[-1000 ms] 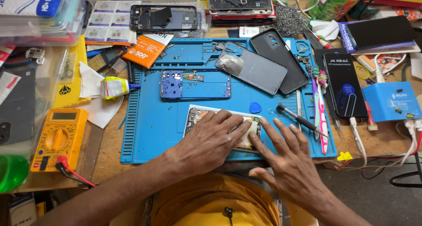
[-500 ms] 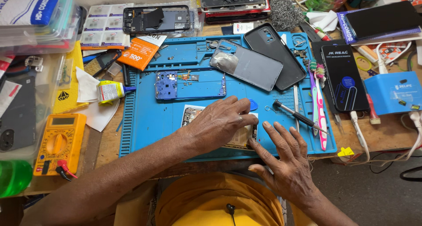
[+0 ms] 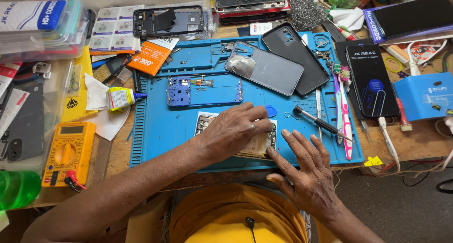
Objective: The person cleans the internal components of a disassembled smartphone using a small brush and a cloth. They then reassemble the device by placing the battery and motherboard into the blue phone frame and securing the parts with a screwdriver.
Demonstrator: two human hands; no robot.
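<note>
A: Where is the phone [image 3: 257,144]?

B: Flat on the blue mat [image 3: 155,134], near its front edge, open side up, mostly under the left hand [image 3: 233,129]. Only its two ends show: circuitry at the left end, a pale panel at the right.

A: And its long axis?

B: It runs left to right across the mat, dipping a little toward the person at the right end. Which end is the top I cannot tell for sure; the board-heavy end points left.

A: What are the hands doing?

B: The left hand lies palm down on the phone, fingers together and curled over its far edge, pressing rather than gripping. The right hand [image 3: 304,170] is spread wide and flat, holding nothing; its index fingertip touches the phone's near right corner, and the rest rests on the mat and desk [image 3: 377,148] edge.

A: So which hand is nearer?

B: The left one, since it is on top. The phone lies to the left of the right hand and slightly away from the person.

A: What sits around it?

B: Just beyond the left fingers, a blue pick [image 3: 270,111]. To the right, a screwdriver [image 3: 321,123] lies slantwise. Farther back is a blue frame [image 3: 204,89], parallel to the phone, and a grey back cover [image 3: 264,69]. A glue tube [image 3: 123,99] lies at the mat's left edge, a yellow multimeter [image 3: 68,151] well off to the left.
</note>
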